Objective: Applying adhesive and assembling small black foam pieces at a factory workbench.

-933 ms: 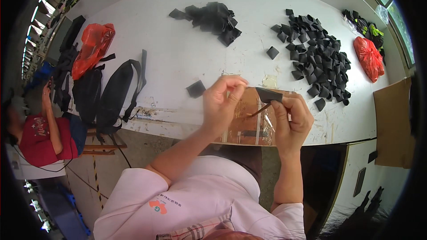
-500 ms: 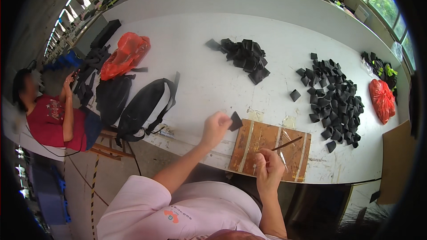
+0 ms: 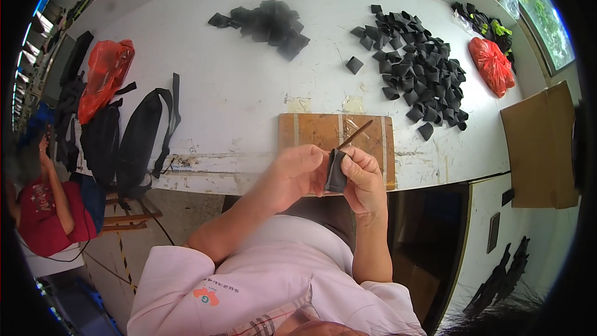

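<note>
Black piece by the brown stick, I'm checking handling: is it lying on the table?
No, the right hand holds the black piece up.

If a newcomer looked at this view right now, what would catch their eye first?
Probably the wide scatter of small black pieces on the right half of the white table. Next, bright colour: a red plastic bag toward the table's left end and another red bag at its right. At the near edge, the right hand holds a black piece, a thin brown stick jutting past it over the brown board.
</note>
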The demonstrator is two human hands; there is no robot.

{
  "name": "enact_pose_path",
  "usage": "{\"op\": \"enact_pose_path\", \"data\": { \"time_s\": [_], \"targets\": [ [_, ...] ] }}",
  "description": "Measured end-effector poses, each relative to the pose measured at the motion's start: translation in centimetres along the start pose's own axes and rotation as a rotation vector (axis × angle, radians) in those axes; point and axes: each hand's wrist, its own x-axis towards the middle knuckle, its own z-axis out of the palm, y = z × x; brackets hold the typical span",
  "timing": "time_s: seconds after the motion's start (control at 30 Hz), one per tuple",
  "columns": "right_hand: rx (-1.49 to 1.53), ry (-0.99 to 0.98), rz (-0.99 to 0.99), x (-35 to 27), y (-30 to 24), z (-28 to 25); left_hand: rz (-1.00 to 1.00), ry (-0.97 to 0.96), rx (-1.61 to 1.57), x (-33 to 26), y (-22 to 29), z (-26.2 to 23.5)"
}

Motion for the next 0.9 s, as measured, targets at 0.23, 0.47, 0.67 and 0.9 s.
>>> {"op": "enact_pose_path", "data": {
  "time_s": [0.23, 0.47, 0.67, 0.9],
  "targets": [
    [-0.090, 0.017, 0.074, -0.4, 0.6, -0.9, 0.035, 0.135, 0.267, -0.4, -0.1, 0.3],
    [-0.199, -0.009, 0.067, -1.3, 0.9, -0.7, 0.094, 0.169, 0.473, -1.4, -0.1, 0.5],
    [-0.136, 0.001, 0.067, -1.3, 1.3, -0.6, 0.107, 0.184, 0.589, -2.1, -0.2, 0.2],
    [-0.180, 0.003, 0.052, -0.7, 1.3, 0.2, 0.156, 0.227, 0.735, -2.9, -0.2, 0.3]
  ]
}}
